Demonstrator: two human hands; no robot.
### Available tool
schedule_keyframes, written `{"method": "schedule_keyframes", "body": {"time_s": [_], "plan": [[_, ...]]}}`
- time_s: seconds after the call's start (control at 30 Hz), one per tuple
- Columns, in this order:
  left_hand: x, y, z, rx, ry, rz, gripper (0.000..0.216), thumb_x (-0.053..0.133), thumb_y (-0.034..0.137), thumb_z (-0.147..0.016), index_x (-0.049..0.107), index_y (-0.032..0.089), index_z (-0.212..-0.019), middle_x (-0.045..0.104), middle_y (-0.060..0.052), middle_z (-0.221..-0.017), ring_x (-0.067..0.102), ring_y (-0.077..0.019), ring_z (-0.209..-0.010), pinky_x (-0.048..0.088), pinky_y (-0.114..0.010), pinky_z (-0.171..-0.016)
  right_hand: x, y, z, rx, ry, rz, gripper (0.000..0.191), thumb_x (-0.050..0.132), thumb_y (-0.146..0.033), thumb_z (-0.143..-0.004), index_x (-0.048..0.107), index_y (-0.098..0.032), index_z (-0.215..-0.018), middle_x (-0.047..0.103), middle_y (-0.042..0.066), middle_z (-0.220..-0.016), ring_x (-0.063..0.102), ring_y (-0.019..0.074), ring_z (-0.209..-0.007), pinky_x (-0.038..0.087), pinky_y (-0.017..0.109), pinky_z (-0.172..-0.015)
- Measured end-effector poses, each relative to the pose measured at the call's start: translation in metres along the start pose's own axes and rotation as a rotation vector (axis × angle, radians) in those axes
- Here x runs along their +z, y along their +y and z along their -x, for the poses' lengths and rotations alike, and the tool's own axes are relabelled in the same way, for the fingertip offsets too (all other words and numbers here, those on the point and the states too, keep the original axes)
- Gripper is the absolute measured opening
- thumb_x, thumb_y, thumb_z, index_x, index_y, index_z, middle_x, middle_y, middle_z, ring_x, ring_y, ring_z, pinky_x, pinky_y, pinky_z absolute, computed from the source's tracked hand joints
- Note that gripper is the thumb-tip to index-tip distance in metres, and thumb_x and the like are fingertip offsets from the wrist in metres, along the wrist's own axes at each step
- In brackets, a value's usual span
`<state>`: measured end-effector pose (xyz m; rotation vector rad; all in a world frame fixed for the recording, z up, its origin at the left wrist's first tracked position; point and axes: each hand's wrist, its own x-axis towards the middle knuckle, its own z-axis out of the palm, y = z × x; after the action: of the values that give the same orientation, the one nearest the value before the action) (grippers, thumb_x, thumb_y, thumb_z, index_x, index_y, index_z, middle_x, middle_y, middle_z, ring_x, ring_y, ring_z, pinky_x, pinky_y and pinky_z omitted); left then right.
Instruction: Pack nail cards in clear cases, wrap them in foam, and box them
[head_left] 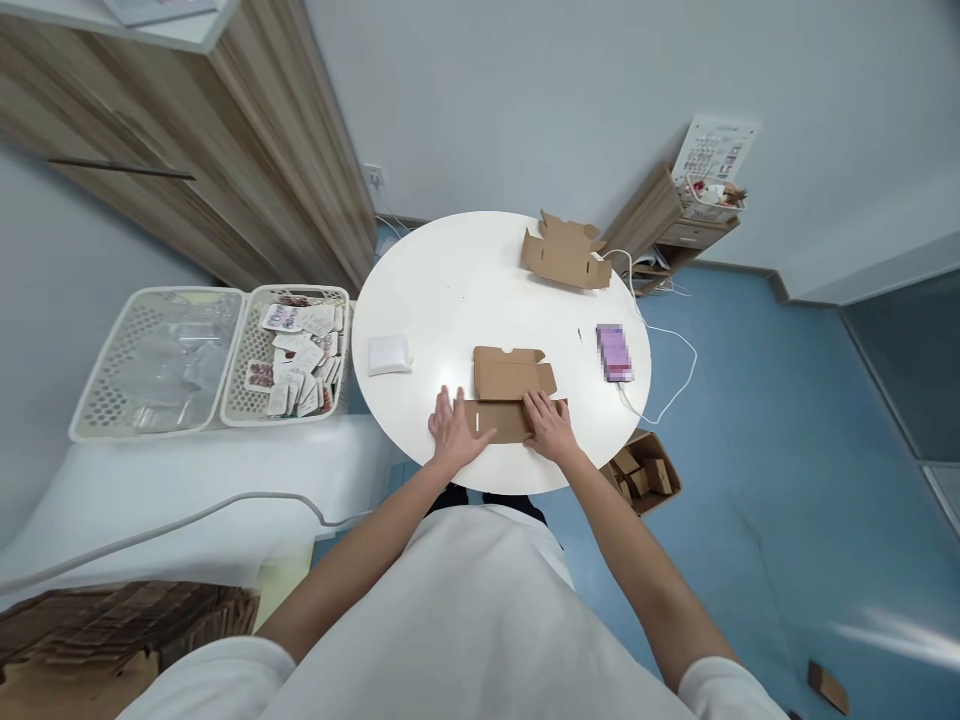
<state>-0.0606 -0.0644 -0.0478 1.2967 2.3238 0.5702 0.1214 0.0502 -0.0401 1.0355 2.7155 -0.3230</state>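
A partly folded brown cardboard box (510,375) lies on the white round table (420,270) near its front edge. Its near panel, with a white slot at the left, runs between both hands. My left hand (454,436) rests at the left end of that panel, fingers spread and thumb reaching over the cardboard. At the opposite end, my right hand (550,428) bends its fingers over the panel, thumb at the near edge. Farther back on the table sits another unfolded cardboard box blank (568,252).
A white packet (388,354) lies left on the table; a purple phone-like object (614,353) with a white cable is at right. Left stand two plastic baskets, one with sachets (296,360). A carton (660,475) of small boxes stands on the floor at right.
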Motion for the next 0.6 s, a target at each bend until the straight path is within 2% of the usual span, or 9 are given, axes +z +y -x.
{"method": "schedule_keyframes", "body": {"time_s": [0.07,0.1,0.23,0.4,0.6], "plan": [[0.005,-0.016,0.006,-0.186,0.035,0.143,0.083,0.058,0.043,-0.069,0.015,0.017,-0.135,0.02,-0.02,-0.14,0.022,-0.0349,-0.127,0.028,-0.051,-0.095,0.002,0.001,-0.001,-0.008,0.022,0.001,0.09,0.059,-0.034,-0.068,0.004,-0.02,-0.139,0.017,0.011,-0.144,0.009,0.0285,-0.133,0.01,0.052,-0.101],[0.009,-0.022,0.008,-0.218,0.026,0.204,0.078,0.057,0.038,-0.07,0.018,0.015,-0.134,0.028,-0.02,-0.136,0.029,-0.033,-0.124,0.031,-0.048,-0.094,0.003,0.002,-0.002,-0.008,0.028,0.001,0.091,0.059,-0.036,-0.068,0.005,-0.02,-0.139,0.017,0.011,-0.144,0.009,0.0288,-0.133,0.011,0.052,-0.101],[0.019,-0.031,0.006,-0.203,-0.032,0.37,0.063,0.053,0.022,-0.072,0.028,0.013,-0.129,0.048,-0.016,-0.12,0.05,-0.0234,-0.106,0.042,-0.036,-0.086,0.003,0.006,-0.004,-0.032,0.018,-0.016,0.097,0.062,-0.042,-0.065,0.003,-0.02,-0.139,0.014,0.01,-0.145,0.008,0.0289,-0.133,0.016,0.051,-0.1],[0.013,-0.016,0.0,-0.27,0.06,0.432,0.046,0.046,0.012,-0.074,0.043,0.015,-0.119,0.057,-0.011,-0.109,0.057,-0.0182,-0.092,0.046,-0.03,-0.078,0.002,0.015,-0.006,-0.117,-0.017,-0.074,0.109,0.068,-0.046,-0.056,0.002,-0.02,-0.139,0.009,0.01,-0.146,0.005,0.0299,-0.133,0.023,0.045,-0.1],[0.01,0.012,0.007,-0.174,0.079,0.403,0.039,0.052,0.018,-0.073,0.05,0.018,-0.112,0.055,-0.009,-0.106,0.057,-0.0169,-0.086,0.049,-0.029,-0.071,0.008,0.02,-0.008,-0.174,0.006,-0.133,0.109,0.069,-0.042,-0.056,0.003,-0.019,-0.139,0.01,0.012,-0.145,0.005,0.032,-0.132,0.024,0.046,-0.099]]}}
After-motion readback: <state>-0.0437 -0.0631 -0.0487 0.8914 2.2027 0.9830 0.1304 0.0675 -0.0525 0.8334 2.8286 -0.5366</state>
